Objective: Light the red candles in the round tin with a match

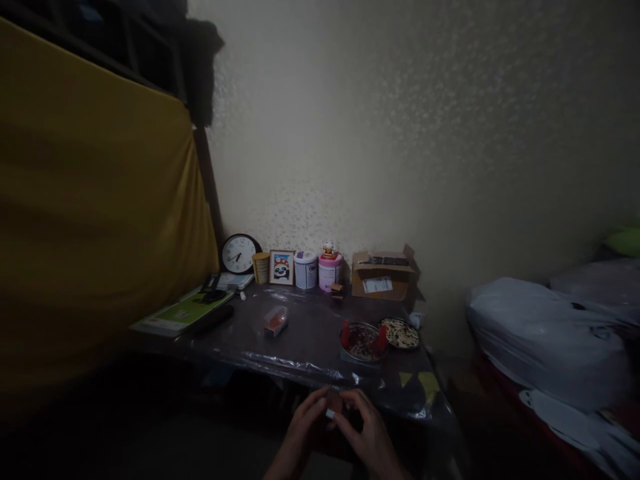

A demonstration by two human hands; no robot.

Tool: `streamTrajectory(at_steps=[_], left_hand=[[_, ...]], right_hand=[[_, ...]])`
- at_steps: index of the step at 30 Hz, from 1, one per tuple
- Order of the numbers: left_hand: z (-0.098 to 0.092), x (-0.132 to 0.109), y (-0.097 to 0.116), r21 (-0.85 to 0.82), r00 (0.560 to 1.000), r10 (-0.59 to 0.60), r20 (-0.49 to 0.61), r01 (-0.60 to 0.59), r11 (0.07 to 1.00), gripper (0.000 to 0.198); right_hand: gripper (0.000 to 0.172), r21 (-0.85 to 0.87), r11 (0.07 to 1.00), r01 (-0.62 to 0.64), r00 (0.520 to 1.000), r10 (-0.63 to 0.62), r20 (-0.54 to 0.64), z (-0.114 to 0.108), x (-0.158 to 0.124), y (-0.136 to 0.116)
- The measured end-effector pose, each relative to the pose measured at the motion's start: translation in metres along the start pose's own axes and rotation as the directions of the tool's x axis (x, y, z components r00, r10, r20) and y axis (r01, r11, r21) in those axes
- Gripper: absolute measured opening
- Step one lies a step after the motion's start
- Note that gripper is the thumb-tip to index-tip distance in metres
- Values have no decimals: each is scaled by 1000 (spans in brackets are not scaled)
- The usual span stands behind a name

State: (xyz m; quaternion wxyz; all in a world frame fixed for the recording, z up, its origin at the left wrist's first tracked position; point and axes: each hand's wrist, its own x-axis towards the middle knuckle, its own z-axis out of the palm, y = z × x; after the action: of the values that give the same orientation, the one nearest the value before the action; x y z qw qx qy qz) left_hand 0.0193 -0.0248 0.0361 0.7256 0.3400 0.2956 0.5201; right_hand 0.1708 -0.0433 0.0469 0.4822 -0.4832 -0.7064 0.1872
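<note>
In the head view, my left hand [306, 421] and my right hand [365, 430] meet in front of the table's near edge. Between their fingertips is a small reddish-brown rounded object [334, 401] with a white piece [330, 414] at its lower side. Its exact kind is too dim and small to make out. Both hands have their fingers closed around it. Beyond them on the table stands a round dish [364, 348] with dark bits in it and red upright pieces at its sides. A second round dish [399, 333] of pale strips sits beside it.
A plastic-covered table [310, 337] carries a small clear-sided packet [276, 321], a green booklet [187, 310] and a cardboard box [380, 277]. Along the wall stand a clock [239, 254], a framed panda picture [282, 268] and two tubs [306, 272]. White bags [545, 333] lie at right; a yellow cloth [100, 200] hangs left.
</note>
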Motion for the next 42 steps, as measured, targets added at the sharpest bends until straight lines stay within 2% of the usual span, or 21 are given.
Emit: streamTrajectory(at_steps=[4,8,11,16,20,23,27,33,38,42], left_hand=[[-2,-5,6,82,998,13,54,-18,996,40],[-10,-3,6,231,993,101,63,-113,966,42],[-11,-1,8,295,988,119,97,-142,945,44],[-9,1,11,360,980,131,152,-178,916,37],[-13,0,6,332,984,137,118,-169,928,36],[-16,-4,3,227,993,104,55,-114,967,33],[-15,-8,5,103,998,66,19,-68,992,29],[-15,-12,7,58,1000,25,-8,-25,998,27],[-12,-14,8,18,1000,-21,-1,21,1000,27],[-12,-14,7,54,1000,-16,15,15,998,27]], right_hand=[[16,12,1000,-11,1000,11,24,0,-1,-2],[15,19,1000,-16,999,15,47,-1,-1,-5],[15,31,999,-10,998,8,62,-3,0,-7],[15,30,999,-23,998,21,59,-3,-1,-4],[19,95,994,-61,996,55,66,-1,-2,1],[23,222,968,-116,992,101,75,0,1,3],[28,444,866,-231,972,230,56,-5,6,1],[24,740,586,-331,884,466,26,-17,9,-7],[23,823,458,-336,822,570,18,-19,9,-8],[23,842,416,-343,821,568,55,-16,8,-8]])
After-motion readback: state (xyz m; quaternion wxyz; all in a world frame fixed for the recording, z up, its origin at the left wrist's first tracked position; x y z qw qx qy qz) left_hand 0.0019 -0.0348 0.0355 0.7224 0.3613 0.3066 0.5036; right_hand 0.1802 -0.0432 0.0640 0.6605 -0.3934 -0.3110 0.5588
